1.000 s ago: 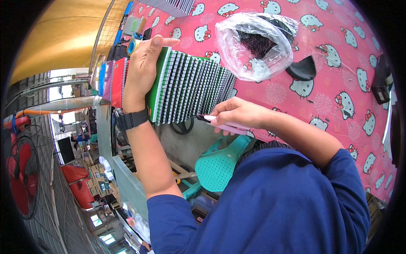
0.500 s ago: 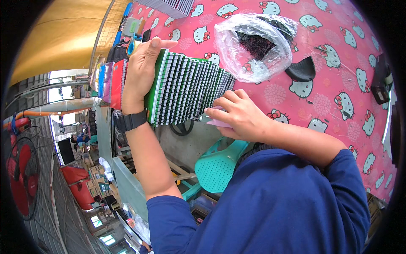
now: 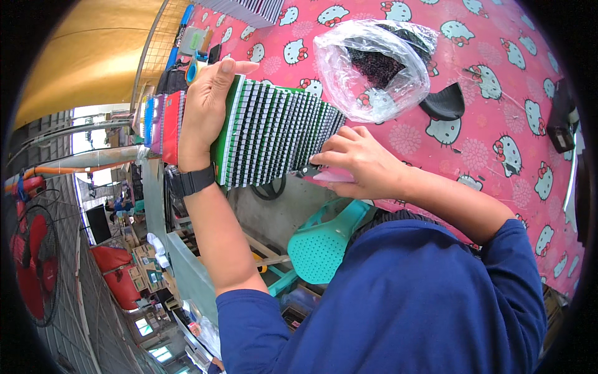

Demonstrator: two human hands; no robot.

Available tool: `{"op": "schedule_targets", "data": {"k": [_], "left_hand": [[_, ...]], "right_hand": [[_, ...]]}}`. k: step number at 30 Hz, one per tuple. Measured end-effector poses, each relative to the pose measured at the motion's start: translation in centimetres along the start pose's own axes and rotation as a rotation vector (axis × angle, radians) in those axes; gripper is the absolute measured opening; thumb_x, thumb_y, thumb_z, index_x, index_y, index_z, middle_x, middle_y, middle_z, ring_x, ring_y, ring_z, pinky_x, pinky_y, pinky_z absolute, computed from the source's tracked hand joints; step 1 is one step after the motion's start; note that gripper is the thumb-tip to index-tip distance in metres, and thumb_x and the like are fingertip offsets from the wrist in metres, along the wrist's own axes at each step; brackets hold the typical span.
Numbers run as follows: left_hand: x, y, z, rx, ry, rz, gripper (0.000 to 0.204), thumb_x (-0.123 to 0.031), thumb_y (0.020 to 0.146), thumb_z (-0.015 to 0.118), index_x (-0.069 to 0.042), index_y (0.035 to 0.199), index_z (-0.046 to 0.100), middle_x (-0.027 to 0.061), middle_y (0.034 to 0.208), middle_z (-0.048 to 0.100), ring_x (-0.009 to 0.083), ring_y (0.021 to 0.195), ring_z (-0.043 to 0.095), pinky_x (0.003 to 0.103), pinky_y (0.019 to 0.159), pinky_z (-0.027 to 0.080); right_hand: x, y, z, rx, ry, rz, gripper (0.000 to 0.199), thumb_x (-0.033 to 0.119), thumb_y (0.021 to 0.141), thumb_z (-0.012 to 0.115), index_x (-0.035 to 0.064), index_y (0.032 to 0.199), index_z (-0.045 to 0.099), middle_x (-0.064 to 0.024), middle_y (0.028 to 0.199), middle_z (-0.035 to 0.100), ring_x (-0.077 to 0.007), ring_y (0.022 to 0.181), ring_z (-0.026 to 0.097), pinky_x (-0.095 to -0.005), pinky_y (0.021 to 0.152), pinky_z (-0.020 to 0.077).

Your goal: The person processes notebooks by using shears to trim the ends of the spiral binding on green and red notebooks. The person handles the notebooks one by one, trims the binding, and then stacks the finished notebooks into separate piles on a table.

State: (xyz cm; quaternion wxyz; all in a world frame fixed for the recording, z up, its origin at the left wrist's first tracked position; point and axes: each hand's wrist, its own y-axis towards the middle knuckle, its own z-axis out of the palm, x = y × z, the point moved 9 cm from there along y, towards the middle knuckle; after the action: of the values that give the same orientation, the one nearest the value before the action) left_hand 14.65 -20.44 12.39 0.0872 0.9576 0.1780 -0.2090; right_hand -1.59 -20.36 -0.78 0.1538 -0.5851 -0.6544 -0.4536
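Right grip (image 3: 360, 161) closed on tool (image 3: 335, 177) at near edge of stack (image 3: 280, 132); left grip (image 3: 204, 115) braces its left end, closure unclear. Apparently working coil ends (image 3: 258, 179); next move needs precise alignment.

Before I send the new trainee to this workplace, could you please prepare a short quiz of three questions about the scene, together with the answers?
1. Which of the person's hands holds the pink-handled plier-like tool?
2. True or false: in this view, the clear plastic bag lies to the right of the wire-bound notebooks.
3. What colour is the wrist strap? A. White; B. Black; C. Red.

Key: 1. The right hand. 2. True. 3. B.
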Motion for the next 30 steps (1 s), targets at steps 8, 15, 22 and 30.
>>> {"op": "schedule_targets", "data": {"k": [8,15,22,30], "left_hand": [[0.0,-0.2,0.2,0.005,-0.022,-0.004,0.056,-0.046,0.1,0.032,-0.002,0.107,0.066,0.0062,0.096,0.06,0.0127,0.087,0.055,0.026,0.084,0.041],[-0.5,-0.1,-0.1,-0.046,-0.065,0.028,0.056,-0.049,0.096,0.039,-0.003,0.099,0.069,0.0092,0.092,0.065,0.0188,0.093,0.054,0.03,0.087,0.039],[-0.2,-0.1,0.0,-0.043,-0.111,-0.013,0.055,-0.049,0.097,0.039,-0.003,0.099,0.069,0.0091,0.093,0.065,0.0185,0.094,0.053,0.03,0.087,0.039],[-0.1,-0.2,0.1,-0.03,-0.094,-0.024,0.055,-0.05,0.096,0.039,-0.003,0.099,0.069,0.0093,0.093,0.065,0.0181,0.093,0.053,0.03,0.087,0.039]], "right_hand": [[-0.5,0.6,0.8,-0.015,0.101,-0.084,0.031,0.023,0.074,0.068,0.0101,0.103,0.065,-0.0065,0.09,0.06,-0.0227,0.089,0.055,-0.0355,0.077,0.0438],[-2.7,0.3,2.9,0.164,0.533,0.205,0.028,0.025,0.077,0.064,0.0069,0.098,0.067,-0.0083,0.084,0.063,-0.019,0.084,0.06,-0.0342,0.075,0.0474],[0.4,0.1,0.8,-0.101,-0.095,-0.171,0.039,0.025,0.066,0.071,0.0157,0.104,0.063,-0.0036,0.091,0.054,-0.0214,0.091,0.049,-0.0365,0.074,0.0381],[0.9,-0.1,0.6,-0.074,-0.113,-0.116,0.038,0.024,0.066,0.071,0.0139,0.102,0.062,-0.0043,0.09,0.054,-0.0217,0.091,0.05,-0.0367,0.073,0.0378]]}}
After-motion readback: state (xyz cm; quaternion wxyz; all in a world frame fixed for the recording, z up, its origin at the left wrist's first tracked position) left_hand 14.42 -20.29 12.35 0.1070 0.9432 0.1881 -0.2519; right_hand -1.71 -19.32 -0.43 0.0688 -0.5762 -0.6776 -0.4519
